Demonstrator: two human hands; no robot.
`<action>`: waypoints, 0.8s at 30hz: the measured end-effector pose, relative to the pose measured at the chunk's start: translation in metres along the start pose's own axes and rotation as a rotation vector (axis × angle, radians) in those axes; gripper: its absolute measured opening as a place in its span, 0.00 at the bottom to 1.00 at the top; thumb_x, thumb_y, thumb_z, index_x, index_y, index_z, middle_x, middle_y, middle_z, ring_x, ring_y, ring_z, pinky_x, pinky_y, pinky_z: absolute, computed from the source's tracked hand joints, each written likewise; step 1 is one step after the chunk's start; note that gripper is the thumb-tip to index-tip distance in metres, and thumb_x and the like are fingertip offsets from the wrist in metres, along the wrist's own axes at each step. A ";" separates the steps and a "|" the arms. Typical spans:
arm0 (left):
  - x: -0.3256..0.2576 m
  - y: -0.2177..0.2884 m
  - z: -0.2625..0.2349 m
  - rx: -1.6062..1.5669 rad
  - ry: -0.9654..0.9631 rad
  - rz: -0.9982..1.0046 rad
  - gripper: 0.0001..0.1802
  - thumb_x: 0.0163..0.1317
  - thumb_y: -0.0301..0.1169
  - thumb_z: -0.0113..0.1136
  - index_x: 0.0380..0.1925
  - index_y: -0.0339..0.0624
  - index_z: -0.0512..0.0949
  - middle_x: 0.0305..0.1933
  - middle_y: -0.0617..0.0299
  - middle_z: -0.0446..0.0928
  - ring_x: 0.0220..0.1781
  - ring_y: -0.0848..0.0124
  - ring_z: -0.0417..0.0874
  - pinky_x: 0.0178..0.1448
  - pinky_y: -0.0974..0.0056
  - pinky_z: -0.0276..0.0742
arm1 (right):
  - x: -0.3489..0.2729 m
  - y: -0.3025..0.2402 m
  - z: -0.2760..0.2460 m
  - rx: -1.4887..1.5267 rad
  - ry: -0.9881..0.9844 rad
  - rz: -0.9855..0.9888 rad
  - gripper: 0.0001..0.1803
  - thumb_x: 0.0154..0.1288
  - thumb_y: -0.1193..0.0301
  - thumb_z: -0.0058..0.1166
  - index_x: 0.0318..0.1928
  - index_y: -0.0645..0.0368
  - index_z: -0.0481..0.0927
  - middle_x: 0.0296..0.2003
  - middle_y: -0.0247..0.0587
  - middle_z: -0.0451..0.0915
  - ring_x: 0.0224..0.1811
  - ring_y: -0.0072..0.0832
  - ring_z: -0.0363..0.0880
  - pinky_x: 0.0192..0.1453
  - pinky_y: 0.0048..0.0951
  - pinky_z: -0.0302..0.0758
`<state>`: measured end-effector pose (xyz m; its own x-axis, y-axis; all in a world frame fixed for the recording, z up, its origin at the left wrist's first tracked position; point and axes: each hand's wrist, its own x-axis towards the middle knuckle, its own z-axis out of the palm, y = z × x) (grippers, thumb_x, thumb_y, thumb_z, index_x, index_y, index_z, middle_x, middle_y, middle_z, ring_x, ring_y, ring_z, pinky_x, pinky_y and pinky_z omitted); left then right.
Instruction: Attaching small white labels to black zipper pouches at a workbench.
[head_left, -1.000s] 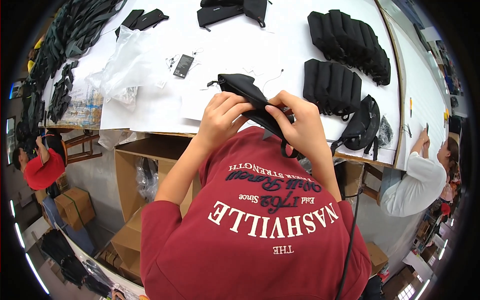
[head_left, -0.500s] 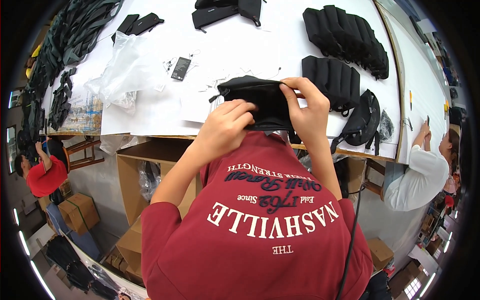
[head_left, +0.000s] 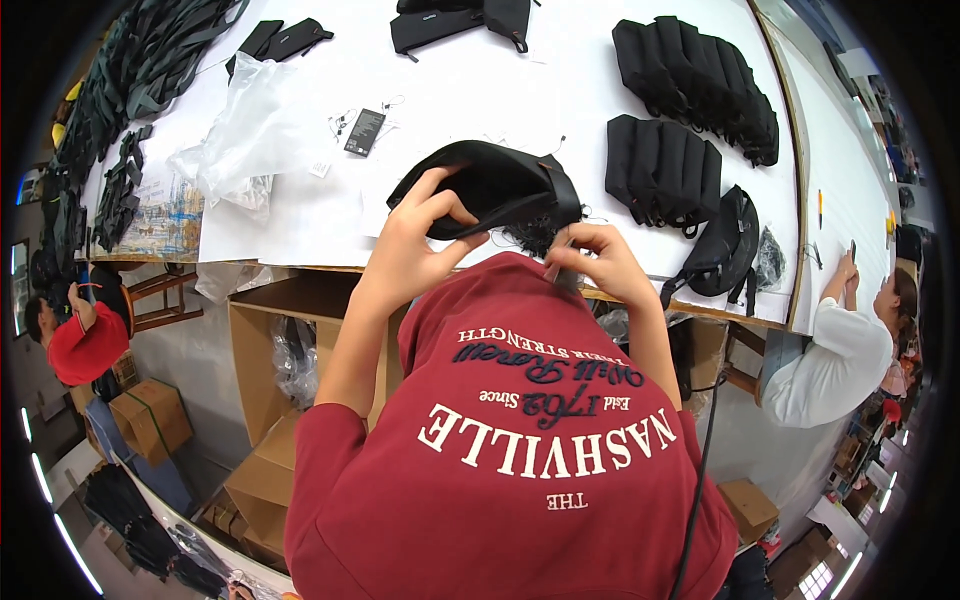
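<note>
A black fabric pouch is held up at the table's near edge, its mouth gaping toward me. My left hand grips the left side of it, fingers inside the opening and thumb along the lower rim. Just below the pouch's right end, my right hand has thumb and fingers pinched together around a small greyish thing, too small to make out. A dark tangle of threads shows under the pouch, beside the right fingers.
Black pouches stand in rows at the right, with a black waist bag nearer. Clear plastic bags and a black tag lie left. Black straps heap far left. Cardboard boxes stand below; people sit at both sides.
The pouch has turned and shifted left, its mouth now wider. My left hand has moved left onto its rim. My right hand has left the pouch's upper right corner and come down below its end.
</note>
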<state>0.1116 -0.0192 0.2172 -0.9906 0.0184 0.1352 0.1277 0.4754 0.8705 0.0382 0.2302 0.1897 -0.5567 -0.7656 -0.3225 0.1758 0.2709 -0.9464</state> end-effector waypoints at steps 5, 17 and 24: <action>-0.001 -0.024 -0.005 0.107 0.106 0.005 0.10 0.47 0.24 0.66 0.28 0.35 0.74 0.45 0.53 0.76 0.49 0.57 0.77 0.49 0.62 0.71 | -0.014 -0.003 -0.021 0.430 0.235 -0.100 0.19 0.68 0.59 0.49 0.49 0.61 0.71 0.18 0.25 0.64 0.17 0.09 0.57 0.21 0.13 0.52; 0.000 -0.029 0.015 -0.083 -0.124 -0.106 0.11 0.56 0.29 0.61 0.36 0.35 0.72 0.36 0.57 0.77 0.33 0.70 0.74 0.41 0.67 0.71 | -0.023 -0.006 -0.024 1.151 0.559 -0.470 0.23 0.63 0.62 0.57 0.53 0.60 0.69 0.49 0.48 0.76 0.31 0.27 0.79 0.39 0.24 0.75; -0.001 -0.014 0.015 -0.275 -0.213 -0.343 0.10 0.62 0.32 0.56 0.39 0.37 0.76 0.17 0.67 0.68 0.21 0.81 0.62 0.28 0.72 0.59 | 0.019 -0.005 -0.043 0.697 1.164 -0.618 0.12 0.65 0.65 0.56 0.24 0.51 0.74 0.18 0.20 0.70 0.14 0.08 0.55 0.17 0.15 0.50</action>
<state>0.1101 -0.0126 0.1976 -0.9620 0.0941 -0.2564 -0.2286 0.2359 0.9445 -0.0084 0.2392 0.1887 -0.9467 0.3220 -0.0021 -0.1676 -0.4982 -0.8507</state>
